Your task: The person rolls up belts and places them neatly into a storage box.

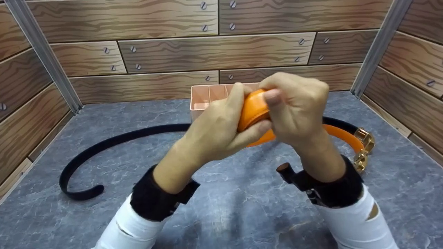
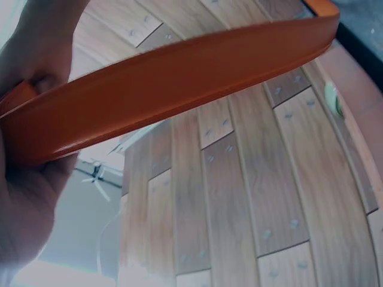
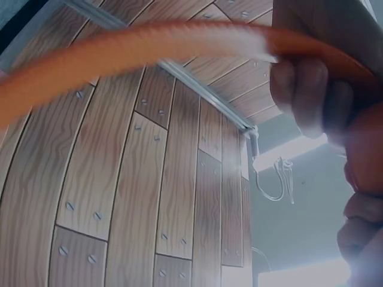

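Both hands hold an orange belt (image 1: 255,107) in front of the pink box, raised over the table. My left hand (image 1: 216,129) grips it from the left, with the thumb along its lower side. From the right, my right hand (image 1: 299,107) curls its fingers round the same part, thumb on top. In the left wrist view the strap (image 2: 179,81) stretches away from the hand; in the right wrist view it arcs out from the curled fingers (image 3: 308,89). Its lower stretch passes behind the right wrist towards gold buckle hardware (image 1: 361,160) on the table.
A black belt (image 1: 114,145) curves across the grey table (image 1: 138,221), its tip curled at the left. Gold hardware (image 1: 365,136) lies at its right end. Behind the hands stands a pink compartment box (image 1: 200,97). Wood-patterned panels (image 1: 214,52) enclose the back and sides.
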A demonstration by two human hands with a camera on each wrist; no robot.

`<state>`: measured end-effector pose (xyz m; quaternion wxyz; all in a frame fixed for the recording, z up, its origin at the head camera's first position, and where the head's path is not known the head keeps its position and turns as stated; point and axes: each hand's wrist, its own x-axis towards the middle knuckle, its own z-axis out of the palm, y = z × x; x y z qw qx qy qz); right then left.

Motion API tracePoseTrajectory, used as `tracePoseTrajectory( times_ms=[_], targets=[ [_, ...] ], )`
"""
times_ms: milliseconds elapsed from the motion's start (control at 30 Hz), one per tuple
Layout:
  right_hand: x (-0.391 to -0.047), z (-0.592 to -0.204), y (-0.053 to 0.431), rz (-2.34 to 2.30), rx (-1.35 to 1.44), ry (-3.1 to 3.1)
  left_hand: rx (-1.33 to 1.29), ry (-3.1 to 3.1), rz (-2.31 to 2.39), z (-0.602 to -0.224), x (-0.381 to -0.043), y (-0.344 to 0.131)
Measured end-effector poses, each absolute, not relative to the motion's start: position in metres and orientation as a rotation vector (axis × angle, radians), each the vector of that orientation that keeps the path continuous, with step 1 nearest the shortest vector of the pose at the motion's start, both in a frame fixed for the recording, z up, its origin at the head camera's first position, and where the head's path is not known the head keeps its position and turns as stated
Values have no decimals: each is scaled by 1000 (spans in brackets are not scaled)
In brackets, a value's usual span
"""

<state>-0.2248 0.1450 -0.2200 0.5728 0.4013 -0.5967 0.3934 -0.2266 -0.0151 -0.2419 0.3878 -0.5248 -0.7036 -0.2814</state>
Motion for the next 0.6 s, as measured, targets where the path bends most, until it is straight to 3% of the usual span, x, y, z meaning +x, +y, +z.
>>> tracePoseTrajectory(
  times_ms=[233, 500, 600],
  targets=[
    [-227, -225, 142, 1364, 989, -1259, -1256, -1560, -773, -254, -227, -2],
    [-219, -218, 147, 720, 1001, -1508, -1304, -1919, -562, -239, -223, -21],
    [-219, -219, 148, 671, 986, -1487, -1318, -1935, -560, -238, -222, -23]
  ],
)
